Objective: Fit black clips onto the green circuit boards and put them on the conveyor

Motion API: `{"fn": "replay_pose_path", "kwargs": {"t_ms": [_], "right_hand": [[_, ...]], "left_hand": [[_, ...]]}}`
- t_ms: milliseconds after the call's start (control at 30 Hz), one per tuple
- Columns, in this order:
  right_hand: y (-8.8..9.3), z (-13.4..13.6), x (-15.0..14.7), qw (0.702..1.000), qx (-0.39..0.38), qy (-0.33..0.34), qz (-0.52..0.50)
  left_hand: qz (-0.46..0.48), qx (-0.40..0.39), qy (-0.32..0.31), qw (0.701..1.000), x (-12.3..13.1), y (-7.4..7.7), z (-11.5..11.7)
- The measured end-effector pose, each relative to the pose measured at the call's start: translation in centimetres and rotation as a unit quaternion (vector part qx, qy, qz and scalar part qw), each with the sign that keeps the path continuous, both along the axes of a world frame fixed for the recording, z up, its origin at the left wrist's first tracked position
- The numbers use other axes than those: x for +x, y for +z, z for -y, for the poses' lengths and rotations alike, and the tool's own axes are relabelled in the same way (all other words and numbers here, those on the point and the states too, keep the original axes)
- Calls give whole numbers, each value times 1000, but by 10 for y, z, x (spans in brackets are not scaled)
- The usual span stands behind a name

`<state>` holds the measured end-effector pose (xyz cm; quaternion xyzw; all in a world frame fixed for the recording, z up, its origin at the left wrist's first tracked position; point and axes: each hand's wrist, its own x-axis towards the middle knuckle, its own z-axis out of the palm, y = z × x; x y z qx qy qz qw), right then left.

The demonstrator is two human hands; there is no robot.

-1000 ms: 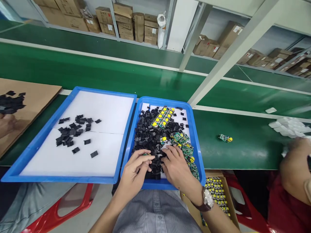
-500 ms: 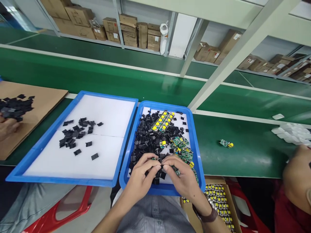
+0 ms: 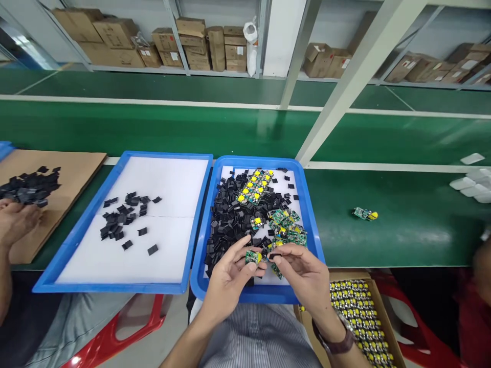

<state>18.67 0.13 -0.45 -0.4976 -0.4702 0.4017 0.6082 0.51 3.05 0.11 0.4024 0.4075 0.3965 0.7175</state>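
Observation:
Between the fingers of my left hand (image 3: pixel 232 273) is a small green circuit board (image 3: pixel 252 257) with a yellow part at one end. My right hand (image 3: pixel 301 273) pinches a small black piece (image 3: pixel 274 255) just to the right of that board. Both hands are above the near part of a blue tray (image 3: pixel 314 225). Inside it lie a heap of black pieces (image 3: pixel 230 214), a pile of green circuit boards (image 3: pixel 293 235) and a joined panel of boards with yellow parts (image 3: pixel 255 186). One single board (image 3: pixel 257 223) rests on the black heap.
A second blue-rimmed tray (image 3: pixel 197 214) with scattered black pieces (image 3: pixel 117 222) stands left. Beyond it, a co-worker's hand (image 3: pixel 17 220) touches black pieces on cardboard (image 3: pixel 72 168). A lone board (image 3: pixel 365 214) lies right; a carton of boards (image 3: pixel 364 322) sits below. A slanted post (image 3: pixel 345 87) rises behind.
My hands have moved apart. The board in my left hand now shows plainly, and the black piece is in my right fingers. The camera view has shifted slightly.

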Motion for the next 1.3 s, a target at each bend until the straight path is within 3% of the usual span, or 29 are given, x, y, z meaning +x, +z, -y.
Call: {"fn": "replay_pose_path", "kwargs": {"t_ms": [133,233,467,667,800,1067,1300], "right_hand": [[3,2,0,999,1,35,31],[3,3,-2,999,-2,22,37],[7,7,-4,996,33,19,83],[10,9,-5,991,50,20,119],[15,12,-3,988,67,46,133],[27,16,0,979,40,55,192],[32,16,3,984,17,73,163]], "left_hand": [[-2,4,-27,1000,0,-1,3],[-2,23,-50,998,-1,0,6],[-9,19,-43,999,-1,2,5],[-111,128,-53,984,-9,3,1],[-95,153,-63,982,-12,1,0],[-109,175,-93,974,-11,6,1],[-132,206,-122,962,-14,7,0]]}}
